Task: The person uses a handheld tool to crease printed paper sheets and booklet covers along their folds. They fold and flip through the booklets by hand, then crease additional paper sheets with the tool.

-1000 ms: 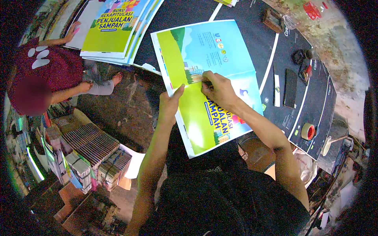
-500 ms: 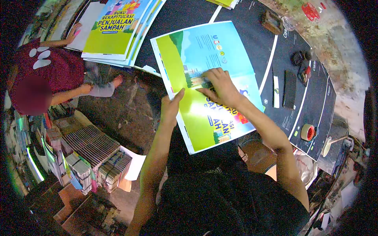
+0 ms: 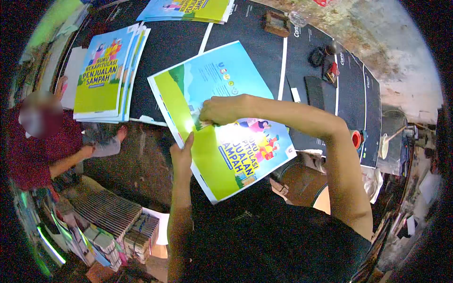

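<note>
A big, shiny blue and green paper sheet with printed pictures (image 3: 226,66) is in the middle of the frame, tilted over the near edge of the black table (image 3: 172,40). The left hand (image 3: 180,158) has its edge clamped, thumb on top, likely so it cannot slide. The right hand (image 3: 222,111) is on the sheet's middle, fingers curled in close together, maybe to press it flat. I see nothing in them.

I count one sheet in hand, but cannot tell if another hides under it. There are two piles of printed sheets: one at the upper left (image 3: 96,99), one at the top (image 3: 207,9). They seem set aside to leave room for the hands. Toward the upper right are one brown block (image 3: 277,24), one flat black bar (image 3: 314,91) and one small white bar (image 3: 295,95). One other person in dark red (image 3: 45,153) is at the left.
</note>
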A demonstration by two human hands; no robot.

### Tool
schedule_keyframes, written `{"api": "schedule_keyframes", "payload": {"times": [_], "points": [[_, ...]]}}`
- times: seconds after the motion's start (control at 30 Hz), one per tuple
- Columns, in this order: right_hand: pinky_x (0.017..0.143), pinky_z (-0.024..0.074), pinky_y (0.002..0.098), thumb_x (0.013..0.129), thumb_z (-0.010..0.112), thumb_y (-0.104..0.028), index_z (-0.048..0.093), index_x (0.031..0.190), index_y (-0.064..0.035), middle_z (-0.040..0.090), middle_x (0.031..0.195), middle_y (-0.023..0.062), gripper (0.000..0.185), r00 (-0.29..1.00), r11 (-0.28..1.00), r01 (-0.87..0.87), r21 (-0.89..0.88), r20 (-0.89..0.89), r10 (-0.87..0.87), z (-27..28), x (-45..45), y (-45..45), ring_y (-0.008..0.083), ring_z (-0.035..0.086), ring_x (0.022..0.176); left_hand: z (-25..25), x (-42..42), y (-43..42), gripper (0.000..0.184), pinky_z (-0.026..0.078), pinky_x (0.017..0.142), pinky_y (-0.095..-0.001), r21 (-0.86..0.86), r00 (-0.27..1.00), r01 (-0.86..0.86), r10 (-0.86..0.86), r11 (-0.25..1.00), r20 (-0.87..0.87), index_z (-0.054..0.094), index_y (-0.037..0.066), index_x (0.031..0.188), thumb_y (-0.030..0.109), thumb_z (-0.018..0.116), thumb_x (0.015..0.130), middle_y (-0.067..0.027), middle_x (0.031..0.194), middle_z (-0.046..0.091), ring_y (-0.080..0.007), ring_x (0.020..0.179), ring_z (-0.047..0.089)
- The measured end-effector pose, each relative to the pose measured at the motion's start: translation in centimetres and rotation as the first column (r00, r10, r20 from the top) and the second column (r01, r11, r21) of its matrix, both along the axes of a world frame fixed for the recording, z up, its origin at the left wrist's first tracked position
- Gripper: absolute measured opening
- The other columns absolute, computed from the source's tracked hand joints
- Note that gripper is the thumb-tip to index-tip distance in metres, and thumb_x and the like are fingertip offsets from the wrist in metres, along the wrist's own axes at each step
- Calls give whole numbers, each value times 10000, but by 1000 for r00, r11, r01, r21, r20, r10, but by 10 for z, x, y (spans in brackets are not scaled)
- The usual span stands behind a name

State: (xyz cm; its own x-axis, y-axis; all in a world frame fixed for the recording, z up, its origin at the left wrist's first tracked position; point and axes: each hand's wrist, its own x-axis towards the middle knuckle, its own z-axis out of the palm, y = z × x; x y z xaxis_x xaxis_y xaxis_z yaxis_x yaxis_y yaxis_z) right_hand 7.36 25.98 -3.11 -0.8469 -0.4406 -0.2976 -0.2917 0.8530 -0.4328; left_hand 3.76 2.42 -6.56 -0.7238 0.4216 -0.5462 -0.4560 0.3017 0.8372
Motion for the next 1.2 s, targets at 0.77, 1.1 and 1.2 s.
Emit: {"api": "schedule_keyframes", "payload": {"times": [0.77,1.1,1.2], "points": [[792,461,318,929,541,-209,604,1046,-102,563,976,23,170,869,982,-27,187,-482,116,-25,35,-3,172,560,977,5,9,10,254,496,742,-302,2,991,-49,49,999,-122,692,-55,1103,158,703,966,-43,992,715,-113,851,614],[834,491,401,919,540,-190,616,1050,-82,621,991,89,186,928,992,33,-126,-366,-77,-9,46,9,270,601,994,14,8,10,291,498,779,-297,-66,992,61,-68,996,-103,676,-59,1118,191,702,970,-55,1030,715,-106,890,625],[828,473,371,902,561,-212,622,1089,-102,606,1004,61,226,869,975,198,-97,-443,-221,-8,52,1,239,584,1009,9,6,7,314,505,809,-297,29,998,-10,9,1000,59,663,-54,1158,200,696,977,-61,1086,711,-118,929,640]]}}
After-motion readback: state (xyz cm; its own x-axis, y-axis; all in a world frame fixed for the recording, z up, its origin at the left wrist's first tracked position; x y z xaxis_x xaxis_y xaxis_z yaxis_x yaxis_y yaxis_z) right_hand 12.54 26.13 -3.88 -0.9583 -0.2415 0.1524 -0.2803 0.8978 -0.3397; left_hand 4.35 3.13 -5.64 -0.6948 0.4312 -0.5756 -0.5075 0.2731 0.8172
